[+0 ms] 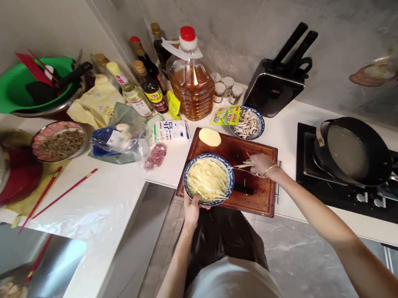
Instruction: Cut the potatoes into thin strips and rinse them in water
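My left hand (191, 209) grips the near rim of a blue-patterned bowl (208, 179) heaped with pale potato shreds, held over the near-left part of a dark wooden cutting board (257, 190). Just right of the bowl, my right hand (261, 163) is closed on a small bunch of potato shreds (244, 164). A gold bangle circles that wrist. A knife (244, 189) lies flat on the board below the right hand. Half a peeled potato (210, 137) rests at the board's far edge.
A bowl of sliced mushrooms (247, 124), an oil jug (190, 76), sauce bottles (150, 83) and a knife block (275, 86) line the back. A pan (352, 151) sits on the stove at right. Left: a salt bag (170, 131), red chopsticks (63, 193), a green basin (34, 87), a sink (20, 291).
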A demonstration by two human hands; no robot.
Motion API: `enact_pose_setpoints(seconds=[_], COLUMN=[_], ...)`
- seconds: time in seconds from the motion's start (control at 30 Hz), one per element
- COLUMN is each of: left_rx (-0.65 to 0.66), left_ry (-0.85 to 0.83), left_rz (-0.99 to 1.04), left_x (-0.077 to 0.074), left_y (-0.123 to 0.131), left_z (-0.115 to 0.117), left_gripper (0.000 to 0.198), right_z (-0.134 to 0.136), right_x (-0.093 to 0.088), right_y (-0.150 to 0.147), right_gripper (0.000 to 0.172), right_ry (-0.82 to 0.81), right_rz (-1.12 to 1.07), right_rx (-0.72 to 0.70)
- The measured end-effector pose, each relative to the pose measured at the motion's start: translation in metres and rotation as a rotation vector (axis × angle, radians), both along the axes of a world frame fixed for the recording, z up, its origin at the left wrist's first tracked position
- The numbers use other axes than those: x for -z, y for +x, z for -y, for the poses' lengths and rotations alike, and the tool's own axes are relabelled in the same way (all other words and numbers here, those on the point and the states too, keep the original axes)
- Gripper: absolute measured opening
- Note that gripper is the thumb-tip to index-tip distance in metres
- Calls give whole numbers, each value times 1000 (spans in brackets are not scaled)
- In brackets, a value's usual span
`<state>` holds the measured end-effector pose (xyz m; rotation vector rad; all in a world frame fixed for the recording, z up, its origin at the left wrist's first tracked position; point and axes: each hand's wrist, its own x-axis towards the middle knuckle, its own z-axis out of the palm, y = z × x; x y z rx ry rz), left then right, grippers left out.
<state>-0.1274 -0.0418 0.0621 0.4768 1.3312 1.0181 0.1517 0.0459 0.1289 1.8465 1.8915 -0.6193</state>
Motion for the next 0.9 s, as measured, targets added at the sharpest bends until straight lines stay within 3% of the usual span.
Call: enact_pose_setpoints(seconds=[0.07,0.17,0.27,0.37,0.5,0.57,0.63,0.77,0.9], left_rx=[35,89,128,141,142,112,65,-7,-36], left_ry=[9,26,23,19,4,-13,-23,3,22], left_rz=[7,31,38,51,96,94,81,77,52], left_x=[2,5,5,5,4,2,1,2,4], left_y=[7,18,27,28,18,11,4,-11,-23], left_z=[-1,-2,-2,0,1,1,0,-1,-3], left_gripper=[63,64,62,60,57,57,57,56,51], right_z=[0,3,9,19,33,37,41,48,46], right_x=[-23,-47,-55,-54,-32,-9,17,55,63], right_y=[-3,-34,-73,-80,-28,3,21,13,-16], right_gripper=[20,15,19,30,32,32,39,46,34], right_ry=[57,54,-25,-1,158,154,95,42,5], right_rz=[-73,-157,-184,-324,-506,-336,-183,-70,-50], right_rx=[16,26,-8,-8,191,311,324,302,258])
